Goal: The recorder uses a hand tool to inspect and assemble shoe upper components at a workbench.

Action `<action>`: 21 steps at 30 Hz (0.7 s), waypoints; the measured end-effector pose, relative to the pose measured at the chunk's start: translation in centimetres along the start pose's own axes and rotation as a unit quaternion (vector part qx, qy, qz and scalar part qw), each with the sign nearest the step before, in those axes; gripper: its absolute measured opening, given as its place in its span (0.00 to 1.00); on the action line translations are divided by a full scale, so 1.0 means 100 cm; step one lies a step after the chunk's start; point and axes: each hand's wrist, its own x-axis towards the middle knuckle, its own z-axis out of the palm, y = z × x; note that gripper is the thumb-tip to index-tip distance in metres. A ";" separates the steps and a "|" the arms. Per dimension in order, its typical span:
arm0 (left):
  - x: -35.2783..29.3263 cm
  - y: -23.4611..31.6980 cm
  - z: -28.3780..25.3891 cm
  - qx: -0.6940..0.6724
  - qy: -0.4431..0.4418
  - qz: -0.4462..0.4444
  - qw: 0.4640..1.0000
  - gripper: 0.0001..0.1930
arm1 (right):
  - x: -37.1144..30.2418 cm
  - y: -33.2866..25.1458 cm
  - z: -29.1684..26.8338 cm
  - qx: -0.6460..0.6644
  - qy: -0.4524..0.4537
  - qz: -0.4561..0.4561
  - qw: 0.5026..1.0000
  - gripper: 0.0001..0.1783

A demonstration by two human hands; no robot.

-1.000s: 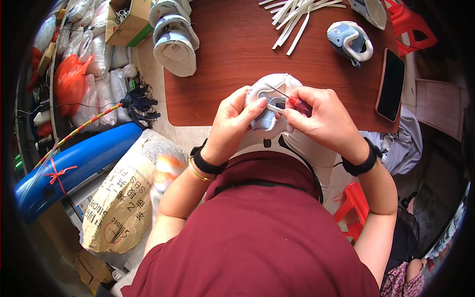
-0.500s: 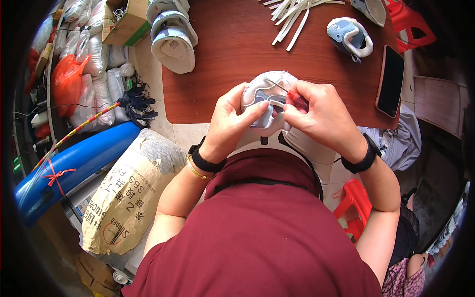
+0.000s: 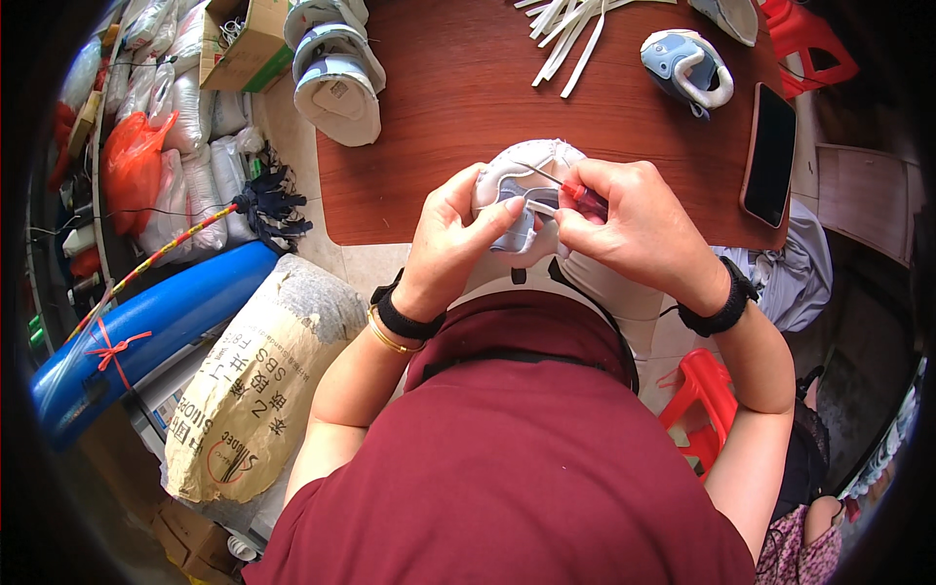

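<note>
My left hand [image 3: 456,234] grips the left side of a white and grey-blue shoe upper [image 3: 515,161], held at the table's near edge, its thumb pressed on the opening. My right hand [image 3: 639,222] is closed round the red handle of a thin-shafted tool [image 3: 587,198], a screwdriver or awl. The shaft points up and left over the upper. Between the right thumb and fingers is also a narrow white strip [image 3: 542,207] at the upper's opening; its far end is hidden.
On the table [image 3: 439,93] are stacked shoe uppers [image 3: 339,105], loose white strips [image 3: 575,39], a blue and white upper [image 3: 687,73] and a phone [image 3: 768,154]. A paper sack [image 3: 244,390] stands left of me, a red stool [image 3: 704,405] right.
The tool's tip has shifted slightly left and down over the shoe upper. Both hands keep nearly the same place and grip.
</note>
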 end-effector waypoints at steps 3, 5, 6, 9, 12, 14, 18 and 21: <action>-0.001 0.002 0.001 0.013 0.000 0.010 1.000 0.12 | 0.000 0.000 0.002 -0.003 0.006 -0.003 1.000 0.09; 0.000 0.002 0.002 0.022 -0.003 0.016 1.000 0.12 | -0.001 0.003 0.004 -0.008 0.012 -0.007 1.000 0.08; 0.000 0.001 0.002 0.021 0.001 0.015 1.000 0.12 | -0.001 0.005 0.005 -0.018 0.017 -0.015 1.000 0.09; 0.000 0.000 0.004 0.017 0.010 0.014 1.000 0.12 | -0.001 0.005 0.006 -0.030 0.027 -0.025 0.999 0.09; 0.000 0.000 0.005 0.013 0.017 0.011 1.000 0.12 | -0.002 0.004 0.006 -0.039 0.039 -0.032 0.998 0.09; 0.000 -0.001 0.005 0.013 0.017 0.008 1.000 0.12 | -0.002 0.005 0.006 -0.047 0.045 -0.037 0.997 0.09; 0.000 -0.002 0.006 0.000 0.025 0.001 1.000 0.12 | -0.003 0.006 0.009 -0.099 0.063 -0.052 0.992 0.10; 0.000 -0.002 0.009 -0.025 0.048 -0.011 0.998 0.13 | -0.004 0.006 0.011 -0.156 0.106 -0.104 0.977 0.12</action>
